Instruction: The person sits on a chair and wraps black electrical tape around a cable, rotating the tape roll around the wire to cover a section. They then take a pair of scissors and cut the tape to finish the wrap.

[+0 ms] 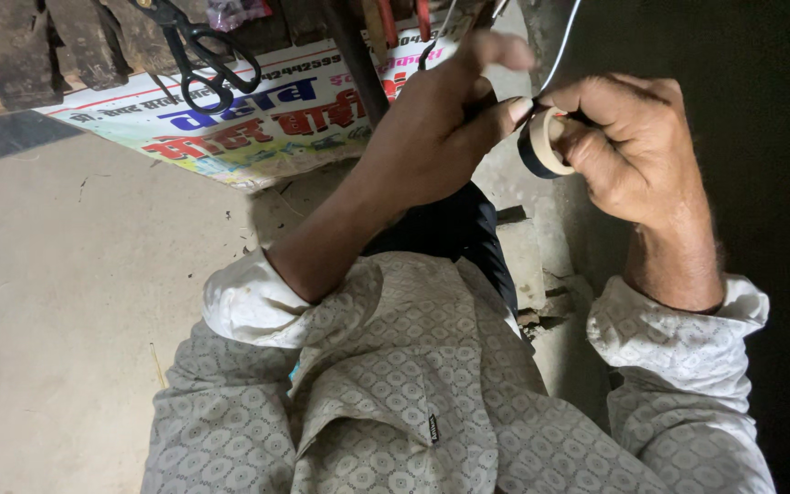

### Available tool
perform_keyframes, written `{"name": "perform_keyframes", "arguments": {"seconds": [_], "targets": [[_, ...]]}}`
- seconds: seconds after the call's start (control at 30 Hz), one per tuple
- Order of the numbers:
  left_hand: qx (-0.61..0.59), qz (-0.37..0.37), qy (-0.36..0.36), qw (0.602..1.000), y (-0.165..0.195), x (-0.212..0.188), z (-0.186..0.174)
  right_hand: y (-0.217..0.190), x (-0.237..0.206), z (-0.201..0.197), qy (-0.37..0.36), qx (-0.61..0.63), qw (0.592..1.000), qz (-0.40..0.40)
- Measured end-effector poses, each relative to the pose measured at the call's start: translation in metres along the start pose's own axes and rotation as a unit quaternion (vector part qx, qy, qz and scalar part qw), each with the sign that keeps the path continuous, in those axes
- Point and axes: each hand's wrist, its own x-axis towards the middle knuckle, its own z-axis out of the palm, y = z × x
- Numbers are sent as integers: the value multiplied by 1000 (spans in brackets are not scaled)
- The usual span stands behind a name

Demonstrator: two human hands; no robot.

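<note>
While the right hand (633, 151) pinches a roll of black tape (541, 142), the left hand (450, 119) has closed its grip on the thin white wire (564, 41). Looks like wrapping is only just starting; scissors (198, 50) lie untouched.

I see the roll of tape (541, 144) between my left hand (441, 119) and right hand (633, 146), touching both. Scissors (198, 55) lie far left on the printed sheet (258, 128), beyond my hands.
</note>
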Motion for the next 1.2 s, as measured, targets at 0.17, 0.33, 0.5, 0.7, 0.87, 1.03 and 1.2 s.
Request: {"name": "perform_keyframes", "arguments": {"seconds": [0.17,0.33,0.5,0.7,0.87,1.03,1.2], "targets": [[91,20,29,995,-5,-2,8,-22,19,-5,-36,87,995,-28],[122,15,76,989,-6,3,7,-78,-13,4,-220,296,920,-130],[25,18,-5,1000,-2,-14,-3,-56,-11,23,-246,301,913,-127],[249,115,105,956,-6,-10,13,-54,-20,42,-176,260,948,-59],[328,169,186,910,-11,-7,20,-41,-40,56,-114,288,948,66],[298,201,220,907,-10,-5,20,-33,-69,71,-24,379,897,225],[175,130,190,957,3,1,26,-29,-84,67,55,402,882,240]]}}
